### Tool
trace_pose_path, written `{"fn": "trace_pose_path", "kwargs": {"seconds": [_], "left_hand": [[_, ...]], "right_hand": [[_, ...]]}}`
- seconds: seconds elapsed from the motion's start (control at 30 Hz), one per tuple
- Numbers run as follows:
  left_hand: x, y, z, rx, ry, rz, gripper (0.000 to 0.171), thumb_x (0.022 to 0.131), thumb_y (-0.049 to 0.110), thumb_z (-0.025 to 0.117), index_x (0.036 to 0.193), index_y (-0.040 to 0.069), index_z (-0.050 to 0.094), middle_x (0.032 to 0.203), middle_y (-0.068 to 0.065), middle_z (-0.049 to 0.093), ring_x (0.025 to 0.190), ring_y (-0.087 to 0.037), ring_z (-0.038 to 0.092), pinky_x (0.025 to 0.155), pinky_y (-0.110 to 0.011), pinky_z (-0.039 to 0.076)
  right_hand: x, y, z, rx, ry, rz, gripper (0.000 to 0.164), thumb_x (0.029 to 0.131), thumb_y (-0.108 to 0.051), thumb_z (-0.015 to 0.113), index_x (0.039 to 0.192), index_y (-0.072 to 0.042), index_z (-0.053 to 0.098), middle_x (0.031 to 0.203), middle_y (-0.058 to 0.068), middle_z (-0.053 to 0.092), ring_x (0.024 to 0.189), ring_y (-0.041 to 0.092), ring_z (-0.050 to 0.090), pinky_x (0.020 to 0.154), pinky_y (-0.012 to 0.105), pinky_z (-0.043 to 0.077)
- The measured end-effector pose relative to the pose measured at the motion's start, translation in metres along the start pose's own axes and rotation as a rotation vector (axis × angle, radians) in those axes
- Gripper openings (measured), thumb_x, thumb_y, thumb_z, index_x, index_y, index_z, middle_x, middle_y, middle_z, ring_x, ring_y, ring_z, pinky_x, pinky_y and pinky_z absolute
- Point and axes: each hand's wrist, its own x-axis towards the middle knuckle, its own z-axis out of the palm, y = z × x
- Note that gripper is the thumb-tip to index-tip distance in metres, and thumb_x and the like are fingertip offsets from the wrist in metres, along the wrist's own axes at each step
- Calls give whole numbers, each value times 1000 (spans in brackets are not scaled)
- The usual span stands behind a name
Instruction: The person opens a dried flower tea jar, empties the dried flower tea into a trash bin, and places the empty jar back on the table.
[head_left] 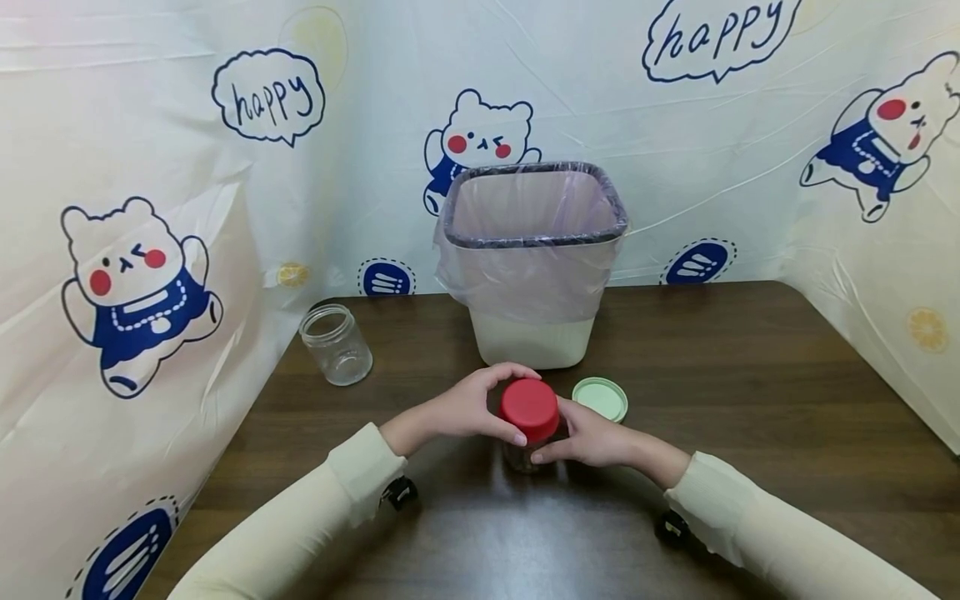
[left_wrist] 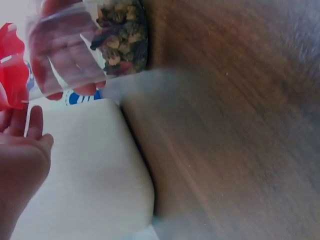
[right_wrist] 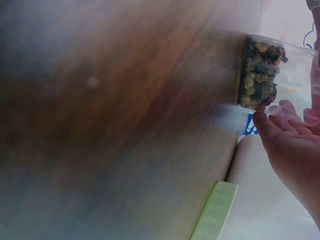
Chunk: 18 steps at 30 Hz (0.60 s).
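In the head view, my left hand grips the sides of a red lid with thumb and fingers. That lid sits on a clear jar, which my right hand holds around its side, below the lid. The jar is upright, its base at the tabletop. Dried flowers or similar crumpled dark bits fill its lower part in the left wrist view; the same contents show in the right wrist view. Whether the lid is tight or loose I cannot tell.
A pale bin with a translucent liner stands behind the hands on the brown table. To the right lies a light green lid. An open clear glass jar is at the back left. Printed curtains surround the table.
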Motion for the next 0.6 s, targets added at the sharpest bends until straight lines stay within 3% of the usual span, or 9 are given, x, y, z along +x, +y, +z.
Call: {"fn": "trace_pose_path", "kwargs": {"seconds": [0.13,0.3,0.43,0.6], "left_hand": [[5,-4,-4,-53,-69,39,69,72,5,83,134,3,51,124,-3,58,114,-18,52,98,-40,42],[8,-5,-2,-102,-115,26,72,72,1,82,135,0,48,125,-5,57,113,-19,53,95,-37,45],[7,-4,2,-95,-82,3,71,72,2,83,135,1,49,123,-4,58,111,-19,53,94,-37,46],[2,-1,9,-39,27,-36,68,71,10,86,131,9,54,119,0,60,109,-17,55,92,-37,46]], "right_hand": [[-1,0,0,0,-1,6,55,83,-13,78,129,-7,48,114,3,62,105,21,59,93,33,46],[-1,0,0,9,-2,8,55,83,-13,78,129,-7,48,114,3,62,105,21,59,93,33,46],[-1,0,0,7,-4,8,55,83,-13,78,129,-7,49,115,3,62,106,21,58,94,33,45],[0,0,0,21,-15,-12,56,84,-12,77,130,-8,48,116,3,62,107,21,59,94,34,45]]}}
